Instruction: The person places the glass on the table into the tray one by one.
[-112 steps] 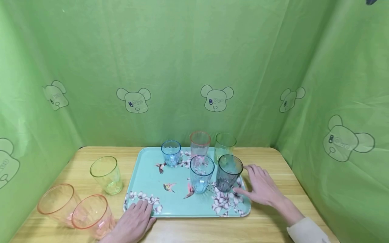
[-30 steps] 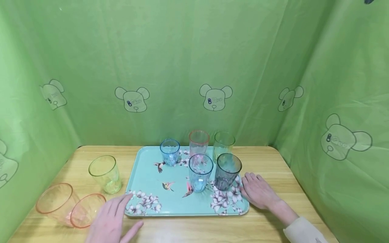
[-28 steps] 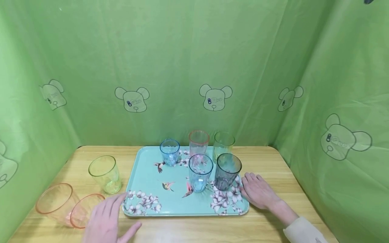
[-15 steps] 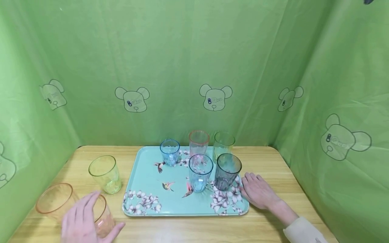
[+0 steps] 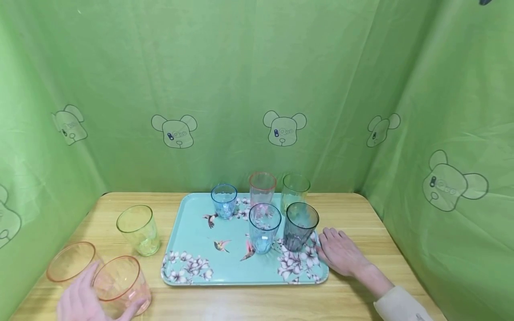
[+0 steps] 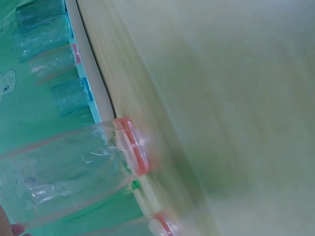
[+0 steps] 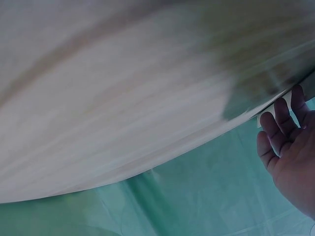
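Observation:
At the front left stands an orange-pink tumbler [image 5: 140,296], upright on the table. My left hand [image 5: 82,301] is spread around it, the fingers at its left side and the thumb across its near side. In the left wrist view the same tumbler [image 6: 64,172] fills the left part, with a fingertip [image 6: 17,229] at its rim end. Behind the fingers is a second orange-pink tumbler [image 5: 72,263], partly hidden. My right hand [image 5: 341,254] rests by the right edge of a turquoise flowered tray [image 5: 192,240]; in the right wrist view its fingers [image 7: 268,123] are loosely bent.
A yellow-green tumbler [image 5: 144,236] stands left of the tray. On the tray are a small blue tumbler [image 5: 225,205], a pink one [image 5: 263,189], a green one [image 5: 296,189], a light blue one [image 5: 265,234] and a grey one [image 5: 299,232]. Green curtains [image 5: 229,89] enclose the table.
My left hand has left the tray's front left corner and moved left and nearer, passing over the front tumbler to its left side. The right hand, shifted slightly since the earliest frame, now stays still.

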`<state>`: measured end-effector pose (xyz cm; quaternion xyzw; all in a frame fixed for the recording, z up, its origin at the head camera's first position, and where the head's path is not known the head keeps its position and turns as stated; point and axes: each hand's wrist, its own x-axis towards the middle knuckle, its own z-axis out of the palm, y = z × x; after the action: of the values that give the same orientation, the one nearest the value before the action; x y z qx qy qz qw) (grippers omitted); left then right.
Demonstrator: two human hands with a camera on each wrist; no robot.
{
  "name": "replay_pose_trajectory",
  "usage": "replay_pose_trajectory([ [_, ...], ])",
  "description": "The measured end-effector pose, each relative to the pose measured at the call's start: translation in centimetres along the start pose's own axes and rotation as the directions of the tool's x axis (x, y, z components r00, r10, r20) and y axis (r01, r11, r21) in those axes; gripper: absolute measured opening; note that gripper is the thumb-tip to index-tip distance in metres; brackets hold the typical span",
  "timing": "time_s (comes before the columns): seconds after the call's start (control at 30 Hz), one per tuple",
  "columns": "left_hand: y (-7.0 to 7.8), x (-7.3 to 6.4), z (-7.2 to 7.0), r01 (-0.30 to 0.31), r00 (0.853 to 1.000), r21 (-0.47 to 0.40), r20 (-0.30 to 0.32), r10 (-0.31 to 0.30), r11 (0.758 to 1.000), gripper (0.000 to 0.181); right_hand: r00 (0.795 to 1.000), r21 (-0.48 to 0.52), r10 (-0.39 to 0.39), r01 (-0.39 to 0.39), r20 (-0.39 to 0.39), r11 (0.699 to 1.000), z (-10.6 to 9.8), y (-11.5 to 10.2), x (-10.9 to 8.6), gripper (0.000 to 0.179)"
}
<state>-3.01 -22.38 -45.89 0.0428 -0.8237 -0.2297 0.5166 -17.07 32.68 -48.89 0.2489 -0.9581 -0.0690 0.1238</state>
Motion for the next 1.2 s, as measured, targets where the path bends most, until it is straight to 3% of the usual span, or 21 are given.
replay_pose_trajectory([
  [0.07,0.0,0.0,-0.7,0.067,0.995,-0.006,0.078,-0.066,0.998,0.122,1.000,0.002,0.003,-0.003,0.003,1.000,0.0,0.0,0.0,0.023],
  [0.17,0.0,-0.2,-1.6,0.141,0.974,0.003,0.178,-0.140,0.990,0.121,1.000,0.004,0.006,-0.006,0.007,1.000,0.0,0.1,0.1,0.023],
  [0.3,0.2,-0.6,-2.0,0.200,0.949,0.046,0.239,-0.206,0.979,0.118,1.000,0.001,0.008,-0.008,0.011,1.000,0.1,0.1,0.1,0.022],
  [0.43,0.3,-1.2,-1.8,0.253,0.914,0.112,0.298,-0.275,0.961,0.119,1.000,0.007,0.011,-0.011,0.013,1.000,0.0,0.1,0.1,0.022],
  [0.5,0.2,-1.4,-1.7,0.263,0.906,0.127,0.307,-0.290,0.956,0.122,1.000,0.012,0.014,-0.014,0.016,1.000,0.0,0.1,0.1,0.022],
  [0.7,-0.2,-1.8,-1.3,0.266,0.917,0.115,0.275,-0.288,0.957,0.123,1.000,0.013,0.014,-0.014,0.013,1.000,0.1,0.1,0.1,0.022],
  [0.8,-0.7,-1.9,-1.0,0.249,0.931,0.098,0.251,-0.266,0.964,0.118,1.000,0.012,0.011,-0.011,0.006,1.000,0.2,0.1,0.0,0.022],
  [1.0,-2.5,-2.4,-0.2,0.118,0.976,0.042,0.177,-0.124,0.992,0.118,1.000,0.021,0.015,-0.015,0.012,1.000,0.2,0.1,0.0,0.021],
  [1.1,-3.1,-2.6,0.1,0.054,0.986,0.037,0.153,-0.059,0.998,0.123,1.000,0.029,0.019,-0.020,0.022,0.999,0.2,0.1,0.0,0.021],
  [1.2,-3.5,-2.6,0.3,0.025,0.988,0.050,0.152,-0.032,0.998,0.124,0.999,0.032,0.022,-0.023,0.026,0.999,0.2,0.1,0.0,0.021],
])
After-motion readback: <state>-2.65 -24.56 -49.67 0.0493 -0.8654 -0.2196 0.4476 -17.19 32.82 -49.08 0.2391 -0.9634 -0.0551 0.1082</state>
